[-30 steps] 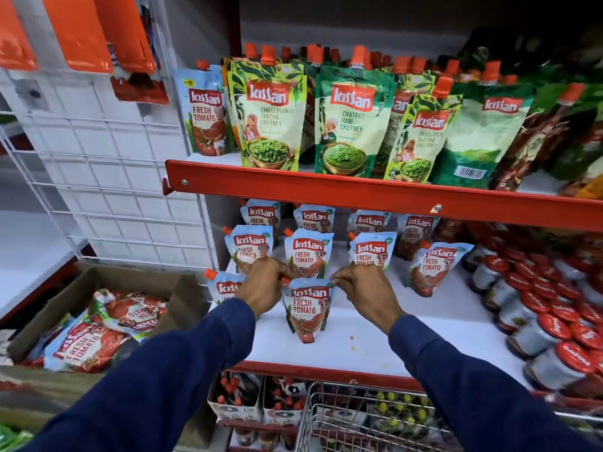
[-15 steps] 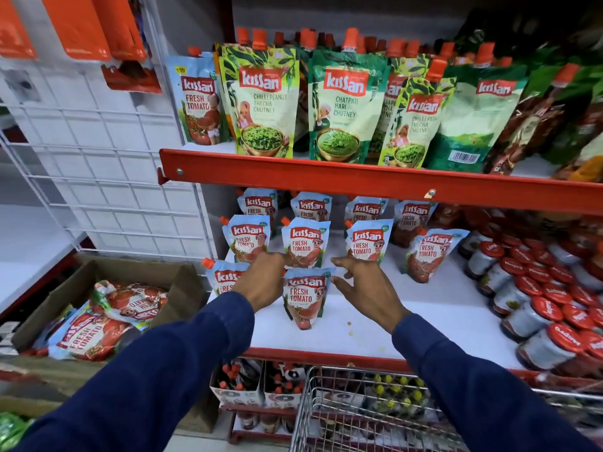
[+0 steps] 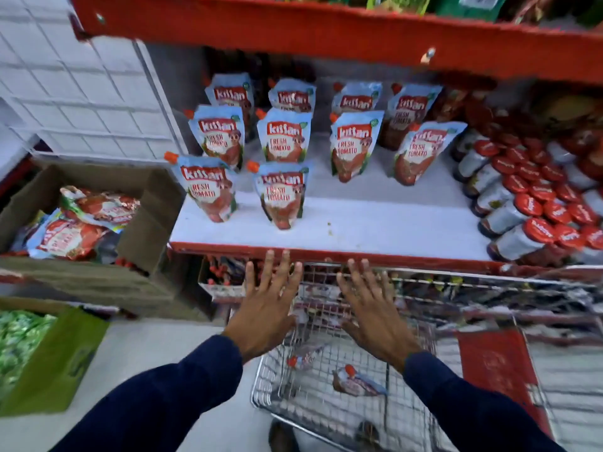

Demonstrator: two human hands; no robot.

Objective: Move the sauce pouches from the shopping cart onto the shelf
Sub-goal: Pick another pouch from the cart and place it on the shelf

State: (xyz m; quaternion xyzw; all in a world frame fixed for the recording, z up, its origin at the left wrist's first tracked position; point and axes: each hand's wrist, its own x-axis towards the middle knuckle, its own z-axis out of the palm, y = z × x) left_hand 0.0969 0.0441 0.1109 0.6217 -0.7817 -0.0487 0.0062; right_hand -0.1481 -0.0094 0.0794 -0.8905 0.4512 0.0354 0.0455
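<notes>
- I see my left hand point(image 3: 266, 305) and right hand point(image 3: 372, 308) spread, holding nothing, above the shopping cart point(image 3: 326, 409).
- Blurred pouches point(image 3: 357, 383), seemingly two, lie inside.

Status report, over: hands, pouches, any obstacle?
Left hand and right hand open, empty, over cart. Pouch lies in cart. Shelf front free.

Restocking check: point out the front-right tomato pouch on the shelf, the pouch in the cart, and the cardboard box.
Front-right blue-red tomato pouch point(image 3: 281, 197): head view, label.
Pouch lying in wire cart point(image 3: 357, 383): head view, body.
Brown cardboard box point(image 3: 148, 220): head view, right flap.
</notes>
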